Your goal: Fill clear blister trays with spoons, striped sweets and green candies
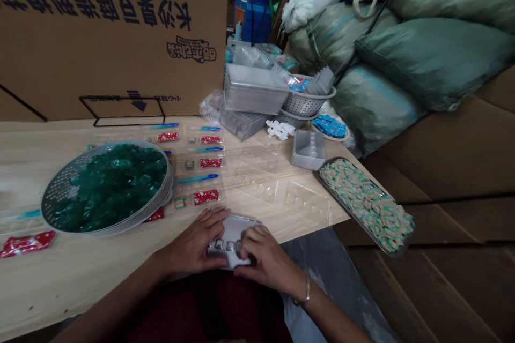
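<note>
Both my hands rest on a small grey plastic tray (234,226) at the table's near edge. My left hand (196,245) holds its left side, fingers curled over the rim. On the right side, the bent fingers of my right hand (267,261) press on small metallic pieces (226,245) lying in the tray. A bracelet sits on my right wrist.
A round metal sieve (108,187) of green pieces sits left. Clear packets (200,163) with blue sticks and red items lie in rows. A long tray (364,203) of teal-and-tan pieces overhangs the right edge. Grey trays, baskets (308,101), sacks and a big cardboard box (112,32) stand behind.
</note>
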A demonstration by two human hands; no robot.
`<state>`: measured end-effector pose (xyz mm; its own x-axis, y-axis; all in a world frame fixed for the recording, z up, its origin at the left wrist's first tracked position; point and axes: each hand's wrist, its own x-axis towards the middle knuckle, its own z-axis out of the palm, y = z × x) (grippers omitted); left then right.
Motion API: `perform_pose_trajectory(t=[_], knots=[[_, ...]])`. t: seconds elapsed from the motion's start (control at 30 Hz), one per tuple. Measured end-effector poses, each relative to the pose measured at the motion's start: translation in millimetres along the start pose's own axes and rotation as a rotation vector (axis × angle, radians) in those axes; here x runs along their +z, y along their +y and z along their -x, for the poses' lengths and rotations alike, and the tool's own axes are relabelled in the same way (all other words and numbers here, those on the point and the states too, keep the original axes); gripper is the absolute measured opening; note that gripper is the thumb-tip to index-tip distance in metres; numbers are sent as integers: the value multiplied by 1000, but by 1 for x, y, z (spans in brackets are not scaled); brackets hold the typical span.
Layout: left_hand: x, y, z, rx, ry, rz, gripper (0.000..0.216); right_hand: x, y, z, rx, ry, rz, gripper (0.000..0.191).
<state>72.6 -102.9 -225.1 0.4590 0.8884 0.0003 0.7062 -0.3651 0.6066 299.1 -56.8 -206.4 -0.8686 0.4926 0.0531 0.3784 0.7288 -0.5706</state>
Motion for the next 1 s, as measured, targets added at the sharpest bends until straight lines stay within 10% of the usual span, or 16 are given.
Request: perform_pose_trajectory(t=[0.3, 0.63, 0.87, 1.0], knots=[[0, -11, -4, 62, 18, 59, 46, -11, 23, -1, -129, -91, -101, 13], [0, 2, 1, 44, 50, 1, 42, 10, -24, -8, -310, -100, 535, 10], [0, 5, 34, 19, 440, 222, 84, 0, -29, -10, -319, 156, 362, 18], [-3, 2, 42, 12, 299, 293, 78, -35, -42, 18, -260, 320, 285, 15]])
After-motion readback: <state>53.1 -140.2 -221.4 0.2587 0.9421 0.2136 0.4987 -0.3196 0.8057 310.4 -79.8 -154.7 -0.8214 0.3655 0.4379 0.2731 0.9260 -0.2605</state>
